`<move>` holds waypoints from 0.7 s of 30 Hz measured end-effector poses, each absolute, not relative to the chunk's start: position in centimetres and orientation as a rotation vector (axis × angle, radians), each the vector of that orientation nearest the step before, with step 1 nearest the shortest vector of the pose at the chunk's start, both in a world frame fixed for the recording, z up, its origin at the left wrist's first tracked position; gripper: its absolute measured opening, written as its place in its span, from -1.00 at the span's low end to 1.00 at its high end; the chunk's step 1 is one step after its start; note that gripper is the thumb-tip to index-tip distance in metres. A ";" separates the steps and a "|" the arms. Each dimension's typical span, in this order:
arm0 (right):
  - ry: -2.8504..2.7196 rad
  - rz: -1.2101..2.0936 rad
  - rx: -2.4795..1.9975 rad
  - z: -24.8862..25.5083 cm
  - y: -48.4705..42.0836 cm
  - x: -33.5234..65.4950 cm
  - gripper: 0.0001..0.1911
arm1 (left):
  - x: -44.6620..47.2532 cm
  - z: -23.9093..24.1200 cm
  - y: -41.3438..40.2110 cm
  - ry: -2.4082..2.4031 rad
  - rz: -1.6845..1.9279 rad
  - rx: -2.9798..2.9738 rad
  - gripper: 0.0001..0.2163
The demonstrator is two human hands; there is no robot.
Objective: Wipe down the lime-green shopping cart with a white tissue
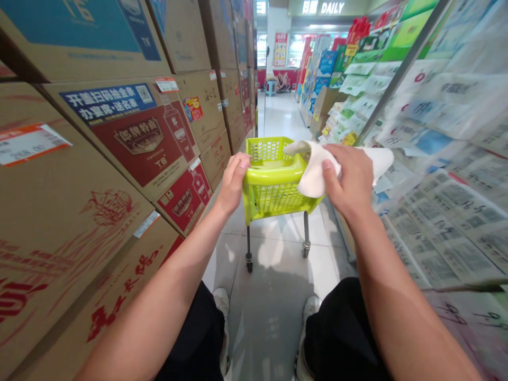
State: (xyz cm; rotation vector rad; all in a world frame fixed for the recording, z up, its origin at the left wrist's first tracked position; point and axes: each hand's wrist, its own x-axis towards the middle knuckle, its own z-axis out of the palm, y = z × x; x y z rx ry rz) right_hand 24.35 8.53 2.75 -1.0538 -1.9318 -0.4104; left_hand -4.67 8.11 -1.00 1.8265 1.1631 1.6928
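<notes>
A small lime-green shopping cart [278,176] with a perforated plastic basket stands on the floor in front of me, on grey legs with black casters. My left hand [233,181] is closed around the left end of its handle rim, fingertips partly hidden behind it. In my right hand [351,177] is a white cloth [313,172], gripped between thumb and fingers. The cloth drapes over the right end of the cart's rim, and another part sticks out past the hand on the right. Little of the basket's inside shows.
Stacked cardboard cartons [135,135] with price tags line the left side closely. Shelves of packaged goods [428,137] run along the right behind a slanted metal post [400,74]. The tiled aisle floor [278,114] leads to a blue stool [271,87] farther back.
</notes>
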 end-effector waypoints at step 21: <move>-1.644 -0.280 -1.038 1.4 11.2 27.3 -0.39 | -11.2 -0.6 10.7 1.053 1.888 1.539 -0.50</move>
